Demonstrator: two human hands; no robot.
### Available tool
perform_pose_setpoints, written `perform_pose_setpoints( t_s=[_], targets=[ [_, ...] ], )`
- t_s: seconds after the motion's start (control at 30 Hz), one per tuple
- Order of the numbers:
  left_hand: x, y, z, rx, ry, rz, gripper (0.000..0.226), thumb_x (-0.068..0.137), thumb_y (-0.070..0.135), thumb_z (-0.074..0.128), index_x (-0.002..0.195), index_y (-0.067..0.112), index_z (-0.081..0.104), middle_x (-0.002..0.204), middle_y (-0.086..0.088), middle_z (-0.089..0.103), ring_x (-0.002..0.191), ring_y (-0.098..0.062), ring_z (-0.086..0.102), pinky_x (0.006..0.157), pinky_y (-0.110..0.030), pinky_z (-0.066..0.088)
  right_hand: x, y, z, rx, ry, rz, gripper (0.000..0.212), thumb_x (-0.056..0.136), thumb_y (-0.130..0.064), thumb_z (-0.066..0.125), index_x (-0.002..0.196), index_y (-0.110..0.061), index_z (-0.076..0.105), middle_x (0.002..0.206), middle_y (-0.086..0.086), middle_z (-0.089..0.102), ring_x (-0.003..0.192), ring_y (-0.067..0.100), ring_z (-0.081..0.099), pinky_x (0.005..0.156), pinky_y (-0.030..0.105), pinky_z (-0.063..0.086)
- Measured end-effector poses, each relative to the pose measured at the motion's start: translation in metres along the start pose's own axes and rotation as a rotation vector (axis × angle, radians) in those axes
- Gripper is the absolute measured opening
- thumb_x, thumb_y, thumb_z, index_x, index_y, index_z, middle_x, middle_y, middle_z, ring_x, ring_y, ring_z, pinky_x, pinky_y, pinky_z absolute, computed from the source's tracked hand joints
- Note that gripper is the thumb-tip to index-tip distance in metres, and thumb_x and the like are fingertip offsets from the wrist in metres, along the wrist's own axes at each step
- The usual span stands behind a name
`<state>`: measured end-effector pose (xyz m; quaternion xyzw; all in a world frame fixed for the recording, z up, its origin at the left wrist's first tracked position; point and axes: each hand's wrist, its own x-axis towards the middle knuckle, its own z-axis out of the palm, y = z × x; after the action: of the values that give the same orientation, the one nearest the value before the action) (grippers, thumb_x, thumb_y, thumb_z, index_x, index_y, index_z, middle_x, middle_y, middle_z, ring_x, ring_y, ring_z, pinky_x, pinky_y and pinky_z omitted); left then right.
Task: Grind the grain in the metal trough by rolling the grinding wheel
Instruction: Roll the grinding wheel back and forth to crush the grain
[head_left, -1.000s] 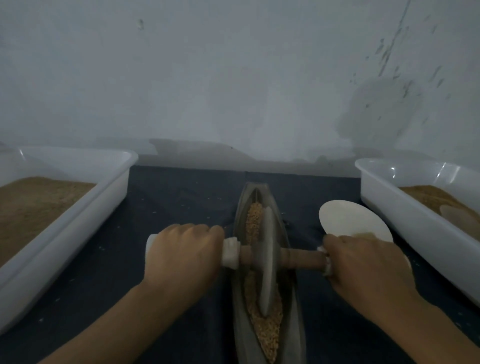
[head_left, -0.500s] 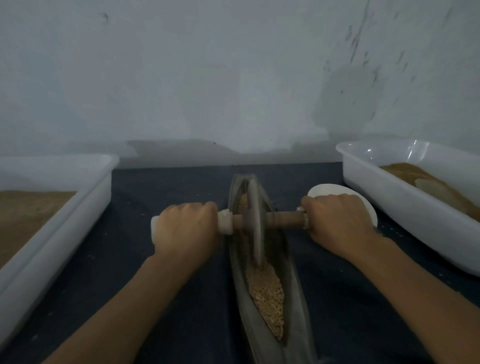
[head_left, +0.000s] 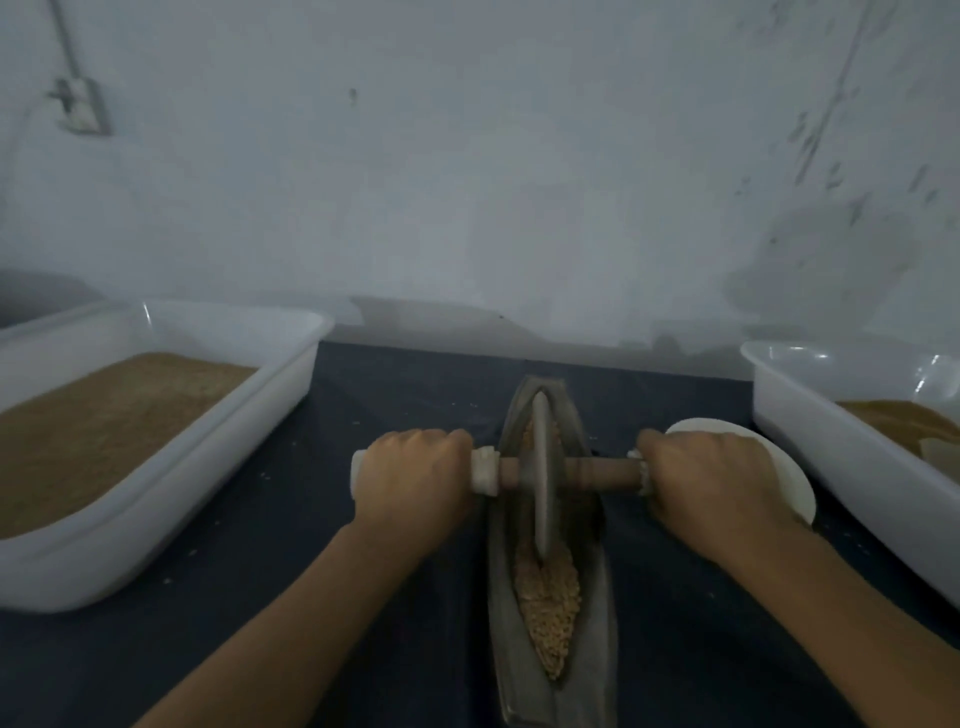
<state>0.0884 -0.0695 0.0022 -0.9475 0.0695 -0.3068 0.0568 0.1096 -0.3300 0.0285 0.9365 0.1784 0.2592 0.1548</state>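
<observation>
Fingers of the left hand (head_left: 410, 480) and right hand (head_left: 711, 483) curl round the two ends of the wooden axle (head_left: 597, 473), clenched on it, with the grinding wheel (head_left: 540, 467) standing upright in the far half of the metal trough (head_left: 597, 597) above the grain (head_left: 548, 608). Trough, a white disc (head_left: 779, 467) under the right hand and two white tubs, left (head_left: 171, 467) and right (head_left: 831, 467), holding brown meal, sit on a dark cloth (head_left: 260, 623) against a pale, scuffed wall (head_left: 467, 182).

A dark counter (head_left: 395, 649) carries a metal trough (head_left: 602, 597) at its middle, a white tub (head_left: 171, 499) on the left, another tub (head_left: 831, 478) on the right, and a white disc (head_left: 789, 478) between trough and right tub.
</observation>
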Motion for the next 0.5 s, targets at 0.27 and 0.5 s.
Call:
perform_pose_setpoints(
  t_s=[0.27,0.5],
  targets=[
    [0.014,0.002,-0.010,0.056,-0.050,-0.001,0.030,0.078,0.041,0.059,0.067,0.030,0.033,0.067,0.011,0.052,0.057,-0.012,0.043,0.051,-0.028,0.024,-0.014,0.000,-0.004,0.100,-0.037,0.070,0.018,0.085,-0.036,0.055,0.076,-0.029,0.041,0.071,-0.004,0.060,0.058,0.018,0.051,0.050,0.030,0.024],
    [-0.020,-0.006,-0.025,0.005,-0.083,0.087,0.042,0.055,0.042,0.073,0.056,0.031,0.033,0.049,0.012,0.042,0.042,-0.010,0.035,0.045,-0.023,0.019,-0.054,-0.008,-0.034,0.118,-0.030,0.030,0.033,0.053,-0.037,0.086,0.058,-0.026,0.055,0.045,-0.004,0.052,0.036,0.011,0.046,0.039,0.023,0.023]
  ],
)
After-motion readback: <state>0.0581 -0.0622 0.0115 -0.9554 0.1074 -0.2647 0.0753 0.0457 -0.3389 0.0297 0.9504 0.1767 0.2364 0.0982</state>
